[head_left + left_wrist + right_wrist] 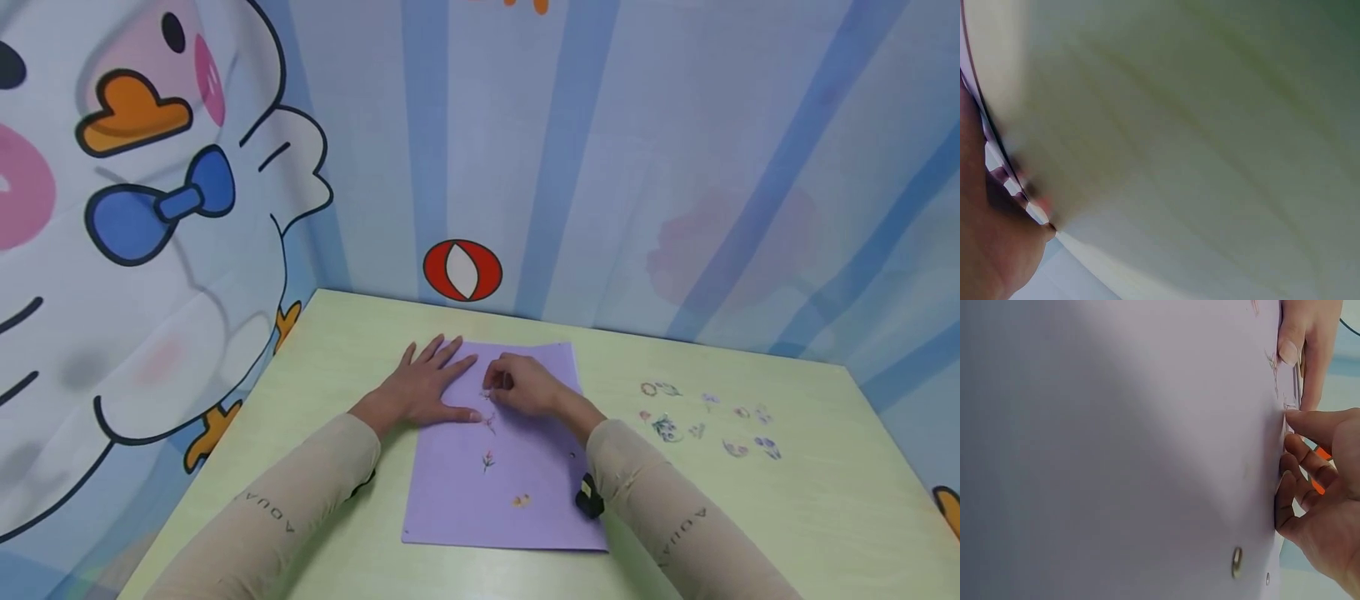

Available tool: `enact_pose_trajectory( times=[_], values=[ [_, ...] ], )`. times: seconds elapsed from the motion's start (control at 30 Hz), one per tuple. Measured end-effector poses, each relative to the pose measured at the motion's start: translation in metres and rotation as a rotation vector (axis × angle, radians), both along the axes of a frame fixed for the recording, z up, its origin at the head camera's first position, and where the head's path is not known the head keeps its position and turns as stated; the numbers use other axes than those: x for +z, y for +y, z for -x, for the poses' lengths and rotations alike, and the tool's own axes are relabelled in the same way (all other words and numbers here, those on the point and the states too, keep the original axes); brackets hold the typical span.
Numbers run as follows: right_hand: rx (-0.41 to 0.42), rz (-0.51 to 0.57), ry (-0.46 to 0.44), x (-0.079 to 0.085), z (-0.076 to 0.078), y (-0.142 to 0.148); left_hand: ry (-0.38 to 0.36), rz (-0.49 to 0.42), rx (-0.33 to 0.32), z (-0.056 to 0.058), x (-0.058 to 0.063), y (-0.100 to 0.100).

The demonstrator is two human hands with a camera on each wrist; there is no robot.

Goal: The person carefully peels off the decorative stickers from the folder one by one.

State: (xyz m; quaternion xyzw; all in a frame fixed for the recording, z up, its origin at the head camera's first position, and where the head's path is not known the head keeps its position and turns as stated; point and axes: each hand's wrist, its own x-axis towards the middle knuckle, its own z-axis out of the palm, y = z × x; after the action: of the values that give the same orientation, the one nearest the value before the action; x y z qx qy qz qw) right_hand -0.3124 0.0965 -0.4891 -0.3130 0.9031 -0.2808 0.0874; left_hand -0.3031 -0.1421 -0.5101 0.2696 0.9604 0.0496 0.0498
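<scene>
A purple sheet [450, 508] with small metal eyelets lies on the table. My left hand [423, 387] rests on its left edge, fingers spread, with the thumb beside a thin flower sticker [491, 424]. Over the upper middle of the sheet, my right hand [528, 385] has its fingers curled and its thumb and fingertips pinch a small flower sticker [486, 395], mostly covered by the fingers. In the right wrist view the thumb tip is right at the sheet surface. Lower down sit a red flower sticker [488, 460] and a yellow sticker [521, 500].
Several loose flower stickers [666, 428] are scattered on the pale yellow table [750, 517] right of the sheet. A printed cloth backdrop [510, 167] stands behind and to the left. A black wrist device [589, 497] hangs under my right forearm.
</scene>
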Motion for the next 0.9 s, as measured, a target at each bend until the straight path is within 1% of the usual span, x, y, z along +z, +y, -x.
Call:
enact_pose_trajectory(
  times=[0.13,0.27,0.4,0.5,0.6,0.77,0.9],
  values=[
    [-0.023,0.018,-0.046,0.0,0.0,0.002,0.0,0.007,-0.001,0.0,0.001,0.001],
    [-0.071,0.052,-0.115,0.001,-0.002,0.003,-0.001,0.013,0.0,0.001,0.0,0.001],
    [-0.079,0.095,-0.154,0.001,-0.003,0.004,-0.004,0.018,0.003,0.001,-0.001,0.0],
    [-0.068,0.118,-0.157,0.002,-0.006,0.006,-0.008,0.016,0.002,0.001,-0.001,0.0],
    [-0.076,0.126,-0.154,0.003,-0.009,0.006,-0.008,0.013,0.0,0.001,-0.001,0.0],
    [-0.088,0.14,-0.101,0.007,-0.017,0.01,-0.008,0.016,-0.002,0.002,-0.002,0.0],
    [-0.08,0.151,-0.078,0.014,-0.023,0.022,-0.015,0.016,0.003,0.002,0.0,0.001]
  ],
)
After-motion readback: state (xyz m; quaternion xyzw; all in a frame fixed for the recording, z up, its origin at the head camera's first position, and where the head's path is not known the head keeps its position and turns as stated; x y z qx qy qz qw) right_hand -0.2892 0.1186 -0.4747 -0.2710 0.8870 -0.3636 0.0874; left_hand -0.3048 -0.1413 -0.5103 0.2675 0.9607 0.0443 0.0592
